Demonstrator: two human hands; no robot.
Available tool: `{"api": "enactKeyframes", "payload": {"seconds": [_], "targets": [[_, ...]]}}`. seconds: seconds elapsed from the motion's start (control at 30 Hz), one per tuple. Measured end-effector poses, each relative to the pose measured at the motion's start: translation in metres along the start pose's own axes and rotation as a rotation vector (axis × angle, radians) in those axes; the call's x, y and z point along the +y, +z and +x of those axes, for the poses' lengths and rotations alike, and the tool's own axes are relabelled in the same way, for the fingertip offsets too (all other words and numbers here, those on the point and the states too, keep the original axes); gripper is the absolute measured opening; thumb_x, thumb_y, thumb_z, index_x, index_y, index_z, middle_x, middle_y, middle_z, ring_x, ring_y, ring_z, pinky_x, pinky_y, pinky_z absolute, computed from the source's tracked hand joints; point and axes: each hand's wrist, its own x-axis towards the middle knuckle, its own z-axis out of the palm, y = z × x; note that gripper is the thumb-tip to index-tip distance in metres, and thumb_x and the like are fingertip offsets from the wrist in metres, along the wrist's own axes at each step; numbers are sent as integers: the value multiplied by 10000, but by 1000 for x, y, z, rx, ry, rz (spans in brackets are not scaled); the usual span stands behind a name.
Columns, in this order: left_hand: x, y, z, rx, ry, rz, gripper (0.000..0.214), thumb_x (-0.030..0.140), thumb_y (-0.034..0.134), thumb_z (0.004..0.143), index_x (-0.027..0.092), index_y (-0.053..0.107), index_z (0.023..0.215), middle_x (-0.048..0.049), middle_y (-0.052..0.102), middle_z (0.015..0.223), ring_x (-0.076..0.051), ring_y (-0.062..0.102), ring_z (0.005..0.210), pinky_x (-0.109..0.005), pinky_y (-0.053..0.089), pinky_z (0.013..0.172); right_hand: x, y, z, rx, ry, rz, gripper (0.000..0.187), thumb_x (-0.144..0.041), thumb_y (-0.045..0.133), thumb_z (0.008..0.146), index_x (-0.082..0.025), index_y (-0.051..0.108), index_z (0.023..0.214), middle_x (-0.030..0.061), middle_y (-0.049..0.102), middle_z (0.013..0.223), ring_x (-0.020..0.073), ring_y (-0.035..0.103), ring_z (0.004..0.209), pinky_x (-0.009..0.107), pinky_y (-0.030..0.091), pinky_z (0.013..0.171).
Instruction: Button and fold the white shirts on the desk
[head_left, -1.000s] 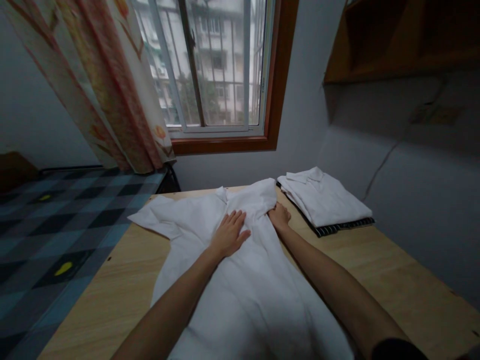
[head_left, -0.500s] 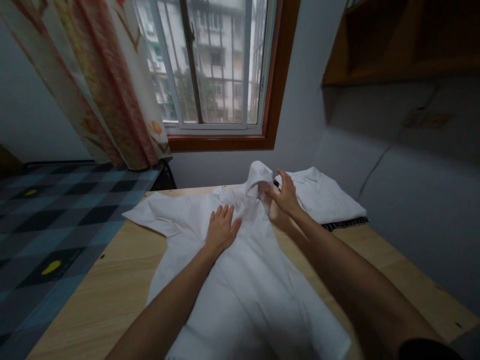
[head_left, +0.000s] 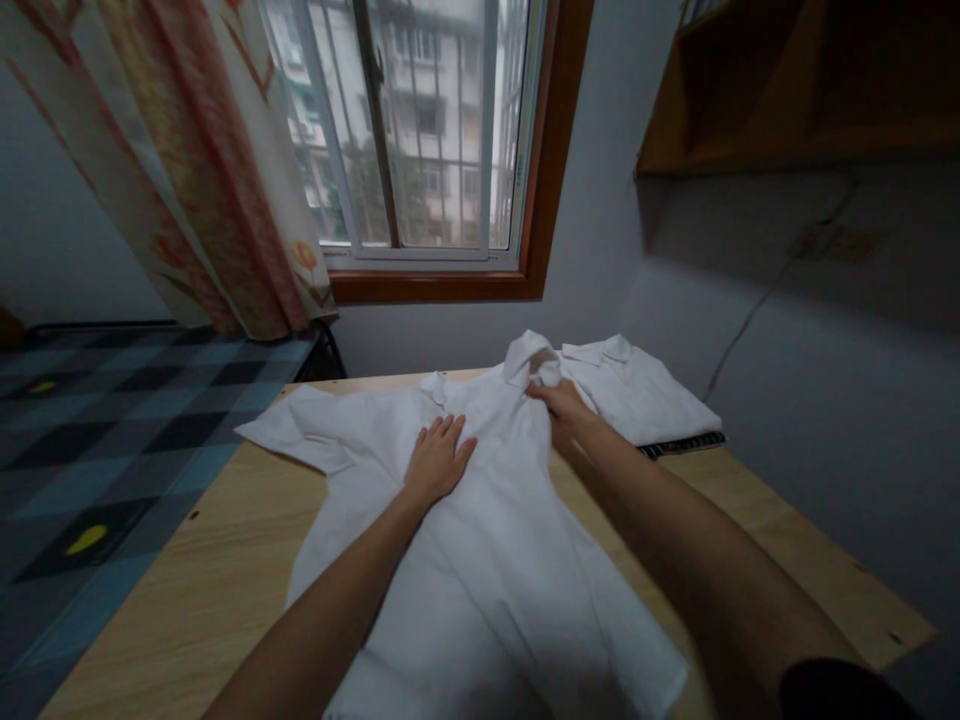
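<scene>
A white short-sleeved shirt (head_left: pixel 487 560) lies spread on the wooden table (head_left: pixel 195 590), collar toward the window. My left hand (head_left: pixel 436 462) rests flat on its upper chest, fingers stretched out. My right hand (head_left: pixel 561 408) is closed on the shirt's right sleeve (head_left: pixel 529 358), which is lifted and bunched above the shoulder. The left sleeve (head_left: pixel 289 432) lies flat toward the table's left edge.
A folded white shirt (head_left: pixel 637 395) sits on a dark striped garment (head_left: pixel 682 444) at the table's far right, close to my right hand. A checkered bed (head_left: pixel 112 430) adjoins the table on the left. A window, a curtain and a wall shelf lie beyond.
My right hand took hold of the right sleeve, lifted it off the table and now holds it bunched, lower than half a second ago. My left hand stayed pressed on the shirt.
</scene>
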Motion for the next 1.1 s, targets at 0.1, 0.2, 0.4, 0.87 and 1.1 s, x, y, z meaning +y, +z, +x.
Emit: {"api": "enactKeyframes", "payload": {"seconds": [0.1, 0.2, 0.4, 0.87, 1.1], "targets": [[-5, 2, 2, 58, -8, -114, 554, 440, 326, 976, 121, 433, 1415, -160, 450, 1459, -279, 381, 1371, -479, 288, 1130, -40, -43, 39, 117, -77, -139, 232, -216, 621, 697, -125, 688, 900, 63, 692, 822, 246, 618, 897, 392, 482, 837], [-10, 3, 3, 134, 11, -247, 564, 441, 336, 966, 96, 453, 1397, -171, 446, 1459, -261, 382, 1373, -449, 289, 1142, -74, -95, 66, 441, -498, -694, 278, -166, 484, 792, -139, 713, 946, 106, 650, 960, 260, 551, 1005, 444, 397, 916], [-9, -1, 3, 241, -80, -518, 555, 466, 339, 942, 127, 492, 1354, -142, 520, 1394, -241, 475, 1295, -413, 354, 1107, -42, -169, 45, 216, -599, -1592, 272, -152, 452, 886, -148, 709, 972, 160, 613, 1055, 301, 462, 1094, 523, 270, 970], [-18, -18, 6, -113, -323, -1444, 734, 682, 543, 745, 87, 653, 1160, -178, 716, 1071, -320, 680, 967, -440, 525, 844, -14, -71, -18, -316, -352, -1407, 586, -309, 475, 904, -202, 360, 1469, 167, 381, 1495, 318, 380, 1333, 477, 303, 1059], [-16, -5, 5, 67, -182, -747, 428, 452, 523, 816, 148, 717, 1048, -106, 719, 1094, -275, 645, 1055, -413, 472, 963, 38, 8, -61, -550, -267, -1251, 692, -614, 391, 918, -258, 304, 1504, 155, 242, 1569, 391, 231, 1421, 599, 164, 1105]]}}
